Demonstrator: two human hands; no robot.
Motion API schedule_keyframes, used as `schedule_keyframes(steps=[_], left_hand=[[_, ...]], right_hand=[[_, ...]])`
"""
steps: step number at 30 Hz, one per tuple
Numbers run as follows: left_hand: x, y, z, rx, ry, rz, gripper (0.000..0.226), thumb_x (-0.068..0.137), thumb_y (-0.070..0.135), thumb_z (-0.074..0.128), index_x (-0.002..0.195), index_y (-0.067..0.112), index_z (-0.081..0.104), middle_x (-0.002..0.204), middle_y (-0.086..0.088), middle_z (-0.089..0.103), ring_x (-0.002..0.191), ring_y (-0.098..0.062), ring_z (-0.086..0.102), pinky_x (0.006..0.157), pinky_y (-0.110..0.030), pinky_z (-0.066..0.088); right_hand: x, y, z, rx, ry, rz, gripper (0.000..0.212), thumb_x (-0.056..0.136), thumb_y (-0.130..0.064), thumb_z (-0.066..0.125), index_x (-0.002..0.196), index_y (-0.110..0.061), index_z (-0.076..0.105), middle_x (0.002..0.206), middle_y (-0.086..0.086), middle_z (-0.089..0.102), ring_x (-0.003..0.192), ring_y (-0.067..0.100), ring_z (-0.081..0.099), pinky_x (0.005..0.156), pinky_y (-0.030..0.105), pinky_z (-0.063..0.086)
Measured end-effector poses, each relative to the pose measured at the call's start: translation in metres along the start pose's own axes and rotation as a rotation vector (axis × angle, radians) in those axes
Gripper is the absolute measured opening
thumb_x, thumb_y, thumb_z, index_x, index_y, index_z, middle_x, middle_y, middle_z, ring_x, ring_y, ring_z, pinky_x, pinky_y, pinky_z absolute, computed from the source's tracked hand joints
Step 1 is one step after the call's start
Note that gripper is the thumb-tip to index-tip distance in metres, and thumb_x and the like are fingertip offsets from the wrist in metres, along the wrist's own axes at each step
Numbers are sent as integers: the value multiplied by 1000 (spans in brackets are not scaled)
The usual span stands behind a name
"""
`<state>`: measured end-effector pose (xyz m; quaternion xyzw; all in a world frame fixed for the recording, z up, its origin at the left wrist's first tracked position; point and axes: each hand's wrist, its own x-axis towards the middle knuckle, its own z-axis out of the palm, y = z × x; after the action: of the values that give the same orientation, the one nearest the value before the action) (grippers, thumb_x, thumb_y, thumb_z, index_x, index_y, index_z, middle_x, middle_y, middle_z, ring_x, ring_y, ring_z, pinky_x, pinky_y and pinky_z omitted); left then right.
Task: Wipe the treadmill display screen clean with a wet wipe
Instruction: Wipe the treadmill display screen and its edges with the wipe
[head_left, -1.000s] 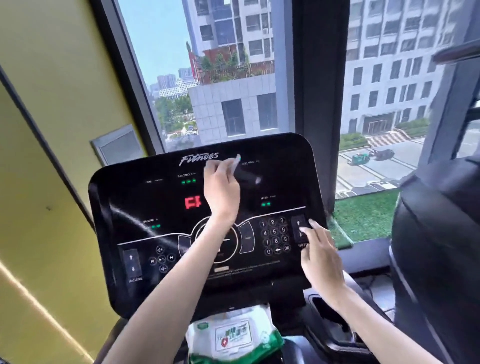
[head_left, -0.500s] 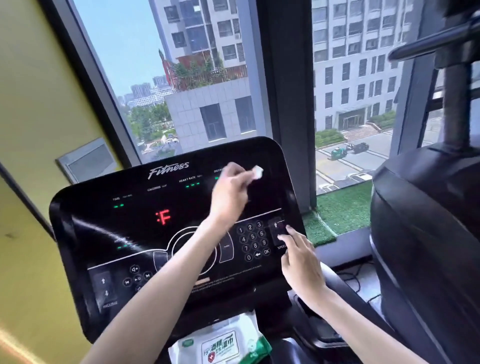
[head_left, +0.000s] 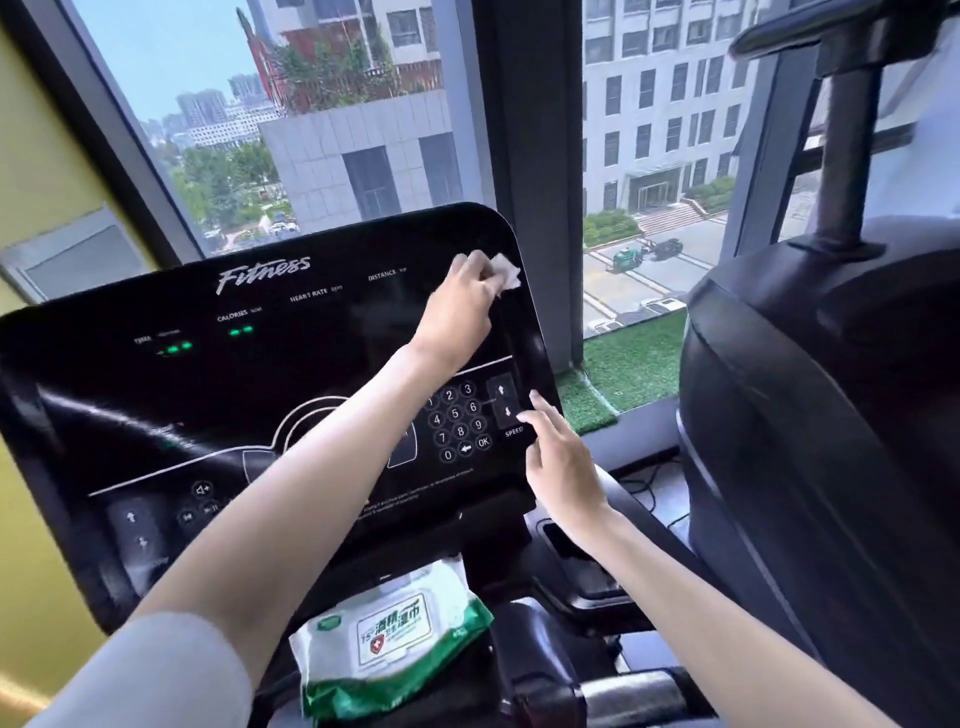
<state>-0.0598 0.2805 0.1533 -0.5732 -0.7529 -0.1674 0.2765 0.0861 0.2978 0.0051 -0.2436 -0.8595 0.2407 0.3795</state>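
Note:
The black glossy treadmill display (head_left: 291, 374) fills the middle of the view, marked "Fitness" with green lights and a number keypad. My left hand (head_left: 460, 306) reaches across to the panel's upper right corner and pinches a small white wet wipe (head_left: 506, 275) against the screen. My right hand (head_left: 558, 457) is at the lower right edge of the display, fingers straight, fingertips touching the panel beside the speed arrows.
A green-and-white pack of wet wipes (head_left: 389, 639) lies on the tray under the console. A second black machine (head_left: 821, 441) stands close on the right. Behind the display is a large window (head_left: 322, 119) with a dark frame post; a yellow wall is on the left.
My left hand has slid the wipe from the top centre of the screen to the upper right corner. My right hand stays near the speed buttons. The view has shifted right.

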Motion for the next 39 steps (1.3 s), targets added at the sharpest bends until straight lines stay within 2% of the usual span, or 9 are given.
schedule_keyframes(steps=[6,9,15,18,21,24,30,35,39], left_hand=[[-66,6,36,-86,-72,212,46,54,-24,60,91,2,67,89,-10,59,85,-20,39,44,-29,48],[-98,16,50,-63,-176,343,45,49,-19,65,87,6,68,85,-7,60,82,-19,44,51,-25,47],[-121,30,57,54,-322,474,41,45,-5,75,83,9,67,82,-4,57,74,-21,56,62,-26,52],[-125,35,56,87,-373,498,33,52,-2,73,82,8,65,84,-5,56,78,-22,56,65,-30,53],[-130,44,52,150,-460,501,24,79,1,55,102,6,60,105,-7,52,102,-24,49,82,-33,49],[-130,48,48,183,-498,483,25,90,2,42,111,7,55,115,-6,45,114,-23,40,90,-33,42],[-145,34,40,254,-526,432,29,89,4,44,115,9,55,120,-4,43,115,-22,38,91,-30,40],[-167,15,30,179,-479,385,28,84,6,53,110,12,57,111,-3,50,109,-21,45,85,-29,44],[-181,-2,19,173,-534,339,32,85,5,47,114,12,57,117,-4,46,114,-22,40,89,-31,41]], right_hand=[[-16,10,-3,6,66,129,38,74,17,45,103,-2,60,132,13,53,112,32,57,93,41,48],[-23,10,-3,22,90,203,37,75,18,42,100,-3,60,128,14,55,120,28,51,98,32,41],[-39,5,-1,-1,93,259,37,75,16,43,101,-6,59,121,11,58,113,29,55,90,38,46],[-45,6,1,-1,103,281,36,75,16,44,99,-6,59,114,11,60,106,30,57,88,35,45],[-51,4,3,14,111,289,33,75,15,46,96,-6,60,108,10,62,101,28,58,85,29,41],[-53,0,2,1,116,290,33,74,14,47,95,-6,61,105,10,63,97,28,58,81,30,40],[-57,-10,5,-39,39,267,37,73,13,48,103,-5,63,105,10,65,99,27,58,85,34,45],[-70,-33,25,-349,-13,-70,48,55,7,69,102,1,69,95,10,71,91,27,65,82,36,52],[-74,-56,39,-365,-24,-81,37,52,7,70,89,2,72,84,11,71,84,28,66,81,38,53]])
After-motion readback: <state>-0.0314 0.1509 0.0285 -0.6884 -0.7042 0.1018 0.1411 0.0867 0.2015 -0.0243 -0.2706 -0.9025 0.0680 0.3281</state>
